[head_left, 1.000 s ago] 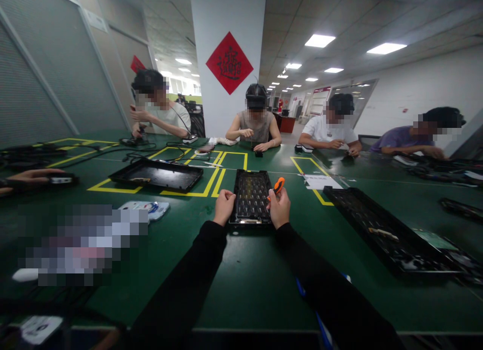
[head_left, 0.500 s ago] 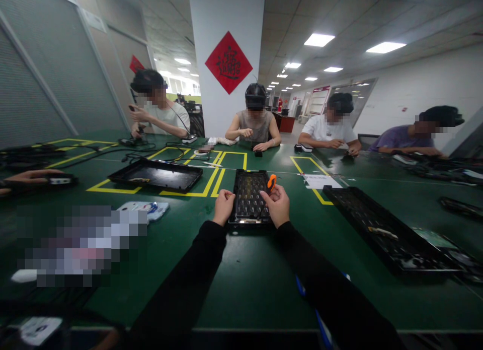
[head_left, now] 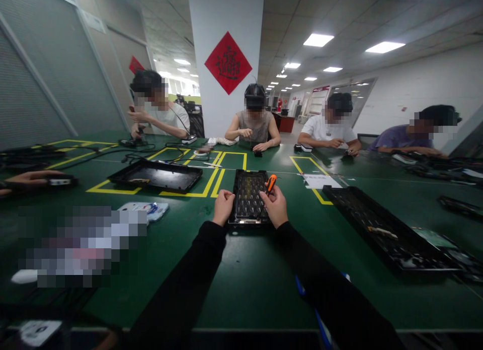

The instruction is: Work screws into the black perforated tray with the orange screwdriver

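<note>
A black tray-like case (head_left: 249, 196) with rows of small bright marks lies on the green table between my hands. At its left edge is my left hand (head_left: 224, 207), fingers curled and pressed together; whether they pinch the rim or something small cannot be made out. My right hand (head_left: 275, 206) is closed round an orange-handled tool (head_left: 270, 183) over the right edge of the case. The tool's handle points up, and its lower end is hidden by the fingers. A light strip (head_left: 249, 221) shows at the near end of the case.
Left stands a larger black tray (head_left: 158, 176); right, a long black tray (head_left: 388, 229) beside a white paper (head_left: 321, 181). A plastic packet (head_left: 147, 210) lies front left. Another person's hand (head_left: 32, 179) rests at the left edge. Several people sit across the green table (head_left: 234, 274).
The orange handle in my right hand has tilted slightly, and that hand has shifted a little to the left. My left hand has hardly moved.
</note>
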`<state>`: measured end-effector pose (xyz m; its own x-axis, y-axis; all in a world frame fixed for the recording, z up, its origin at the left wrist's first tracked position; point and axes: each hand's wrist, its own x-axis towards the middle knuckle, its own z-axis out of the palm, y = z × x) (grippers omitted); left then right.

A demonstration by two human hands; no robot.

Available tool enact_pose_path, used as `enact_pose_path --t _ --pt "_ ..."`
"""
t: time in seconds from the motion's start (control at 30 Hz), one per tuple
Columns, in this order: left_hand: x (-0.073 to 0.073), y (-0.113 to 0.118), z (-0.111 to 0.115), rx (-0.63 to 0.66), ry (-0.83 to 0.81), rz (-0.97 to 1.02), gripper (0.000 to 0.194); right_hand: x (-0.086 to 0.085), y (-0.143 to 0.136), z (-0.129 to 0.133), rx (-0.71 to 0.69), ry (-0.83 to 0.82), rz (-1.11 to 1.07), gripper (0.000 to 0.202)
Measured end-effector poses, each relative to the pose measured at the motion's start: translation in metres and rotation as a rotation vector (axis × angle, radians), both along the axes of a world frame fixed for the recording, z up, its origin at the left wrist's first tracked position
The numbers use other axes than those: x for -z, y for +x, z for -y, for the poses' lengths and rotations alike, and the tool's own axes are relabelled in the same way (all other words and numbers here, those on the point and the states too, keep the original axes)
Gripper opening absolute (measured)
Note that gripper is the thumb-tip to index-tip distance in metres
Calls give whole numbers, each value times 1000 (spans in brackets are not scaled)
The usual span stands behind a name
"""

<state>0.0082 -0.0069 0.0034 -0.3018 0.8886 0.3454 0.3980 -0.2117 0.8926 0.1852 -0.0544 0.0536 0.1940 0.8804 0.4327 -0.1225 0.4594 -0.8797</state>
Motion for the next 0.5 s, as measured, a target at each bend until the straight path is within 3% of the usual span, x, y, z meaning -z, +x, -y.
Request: enact_pose_path --t 0.1,0.23,0.3,0.37,0.5 --pt "-6 -2 0 -4 -17 4 7 1 1 -3 19 -5 -2 40" --pt "-36 3 23 -85 -20 38 7 3 1 -6 4 63 0 43" --pt "-52 14 60 -108 9 63 9 5 0 -7 15 84 4 44" --pt "-59 28 116 -57 62 14 11 6 0 -8 13 84 6 44" --pt "-49 51 235 228 285 -306 12 8 1 -9 -3 42 34 40"
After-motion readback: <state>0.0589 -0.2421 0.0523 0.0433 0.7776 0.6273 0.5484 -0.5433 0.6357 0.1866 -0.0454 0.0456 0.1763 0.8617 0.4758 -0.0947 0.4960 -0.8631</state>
